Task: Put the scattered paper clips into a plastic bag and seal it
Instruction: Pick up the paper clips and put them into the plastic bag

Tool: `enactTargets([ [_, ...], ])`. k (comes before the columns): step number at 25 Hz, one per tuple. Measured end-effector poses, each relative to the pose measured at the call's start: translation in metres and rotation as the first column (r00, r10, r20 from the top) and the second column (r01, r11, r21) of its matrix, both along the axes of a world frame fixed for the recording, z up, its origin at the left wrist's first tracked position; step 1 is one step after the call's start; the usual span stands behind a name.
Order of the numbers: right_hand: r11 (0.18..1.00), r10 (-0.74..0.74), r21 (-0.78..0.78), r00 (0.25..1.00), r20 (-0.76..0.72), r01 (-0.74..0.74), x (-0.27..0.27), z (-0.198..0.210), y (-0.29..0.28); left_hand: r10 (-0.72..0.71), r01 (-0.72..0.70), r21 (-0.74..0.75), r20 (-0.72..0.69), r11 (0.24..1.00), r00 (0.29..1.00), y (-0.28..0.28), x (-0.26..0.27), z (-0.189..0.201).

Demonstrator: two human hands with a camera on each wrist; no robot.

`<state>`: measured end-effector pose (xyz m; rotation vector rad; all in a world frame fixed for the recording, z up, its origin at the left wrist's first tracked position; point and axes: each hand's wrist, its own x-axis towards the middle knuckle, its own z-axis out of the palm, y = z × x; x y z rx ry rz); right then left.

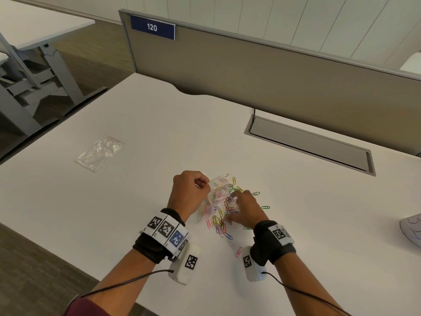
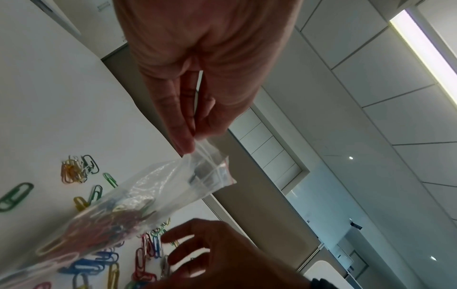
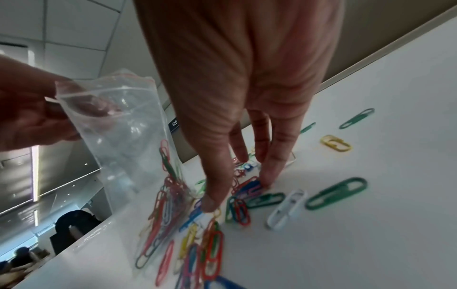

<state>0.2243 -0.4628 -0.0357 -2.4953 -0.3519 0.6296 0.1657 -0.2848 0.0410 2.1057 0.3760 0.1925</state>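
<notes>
At far left on the white surface (image 1: 141, 115) we see a spare clear bag (image 1: 99, 153) lying flat, well apart from the work area. Next comes the left hand (image 1: 190, 190): its grip is clamped on the top edge of the plastic bag (image 2: 138, 197), thumb and fingers (image 2: 183, 136) pinching the lip beside the zip strip. The bag hangs tilted from that pinch, its mouth unsealed; its lower end, holding a bundle of coloured clips, is down at the surface. Just right of the bag we find the scattered paper clips (image 3: 336, 192) in red, blue, green, yellow, pink and white, spread loose on the surface beneath and around both hands. The right hand (image 1: 245, 207) is lowered over this pile, its fingers (image 3: 277, 156) extended downward and apart, the tips touching clips on the surface; the thumb tip rests on clips near the bag. We cannot tell that any clip is lifted. Behind stands a divider panel (image 1: 273, 71) carrying a blue label (image 1: 152, 27) marked 120
</notes>
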Motion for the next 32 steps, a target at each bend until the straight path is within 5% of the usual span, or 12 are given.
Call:
enactTargets([
  [6,0.925,0.315,-0.253,0.944,0.101,-0.282,0.0,-0.001,0.007,-0.035,0.034,0.04,0.025,0.999,0.999,-0.002,0.007,0.004],
  [11,0.982,0.185,-0.091,0.941,0.284,-0.166,0.0,-0.017,0.005,-0.058,0.058,0.051,0.003,0.997,0.998,-0.008,0.006,0.001],
  [19,0.999,0.005,-0.033,0.971,0.24,0.003,-0.006,-0.015,-0.002,-0.084,0.087,0.048,-0.068,0.995,0.994,-0.019,0.004,-0.007],
  [22,0.967,-0.21,0.18,0.967,0.145,0.183,-0.008,-0.006,-0.016,-0.108,0.112,0.047,-0.086,0.993,0.99,-0.019,0.005,-0.007],
  [25,0.805,-0.385,0.443,0.915,-0.118,0.396,-0.016,0.003,-0.033,-0.115,0.119,0.029,-0.106,0.993,0.988,-0.02,0.005,-0.009],
  [29,0.552,-0.389,0.627,0.835,-0.389,0.55,-0.022,0.023,-0.05,-0.114,0.116,0.013,-0.116,0.993,0.987,-0.024,0.007,-0.016],
  [32,0.551,-0.318,0.62,0.828,-0.462,0.558,-0.026,0.027,-0.049,-0.167,0.165,-0.028,-0.174,0.986,0.97,-0.038,0.001,-0.023],
])
